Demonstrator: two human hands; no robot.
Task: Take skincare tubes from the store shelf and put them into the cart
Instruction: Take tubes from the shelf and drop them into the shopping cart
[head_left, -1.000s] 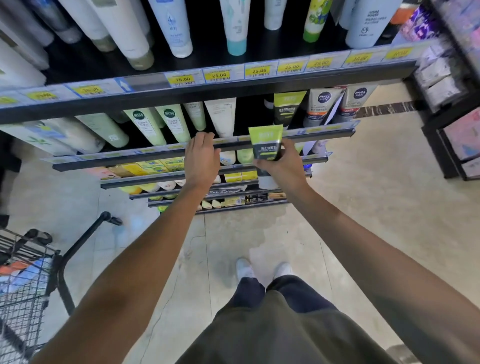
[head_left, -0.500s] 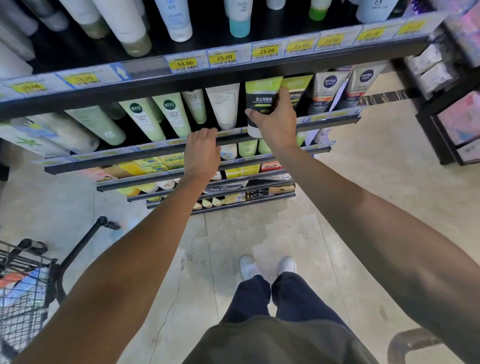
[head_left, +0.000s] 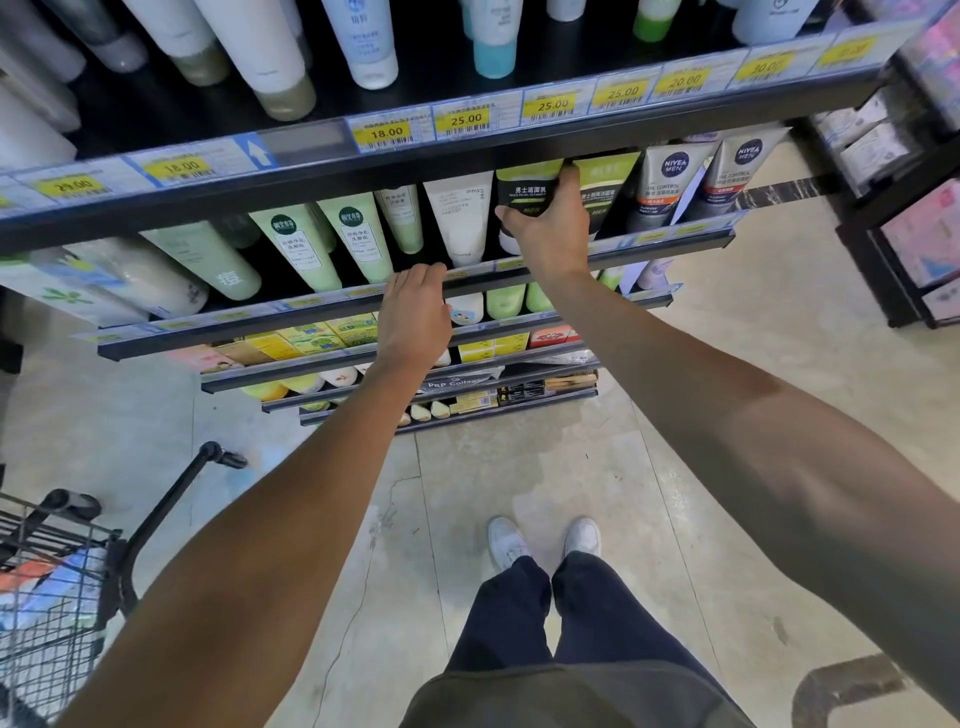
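Just right of centre in the upper half of the frame, the person's right hand (head_left: 548, 234) gripped a black-and-lime men's cleanser tube (head_left: 525, 197), its fingers (head_left: 571, 179) curled over the tube's right edge and the thumb across the lower front. The tube stood cap-down in the second shelf's row, between a white tube (head_left: 460, 218) on its left and a matching black-and-lime tube (head_left: 605, 189) on its right; its top was lime green, its body black with white Chinese lettering. The left hand (head_left: 415, 317) rested lower, near centre, fingers together and bent over the shelf's front rail (head_left: 322, 312), holding no product. The wire cart (head_left: 49, 613) sat at the lower left, well apart from the tube.
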